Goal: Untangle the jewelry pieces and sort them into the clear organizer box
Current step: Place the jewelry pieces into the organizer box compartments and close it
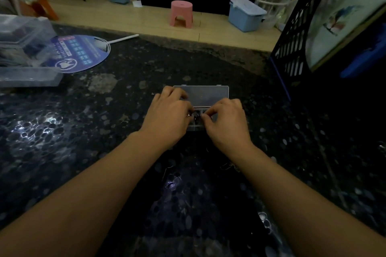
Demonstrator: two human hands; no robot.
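Observation:
The clear organizer box (206, 95) lies open on the dark speckled table, its lid folded back away from me. My left hand (169, 117) and my right hand (225, 123) meet over the box's near compartments, fingertips pinched on a small dark jewelry piece (196, 116) between them. A metallic bit shows at my left fingertips. Thin chains (229, 166) lie loose on the table near my right wrist, and another faint strand (167, 171) lies between my forearms. The box's compartments are mostly hidden by my hands.
A large clear plastic container (27, 58) stands at the left with a round blue hand fan (83, 52) beside it. A black mesh file holder (296, 33) with papers rises at the right. Beyond the table edge are a pink stool (181, 13) and blue bins.

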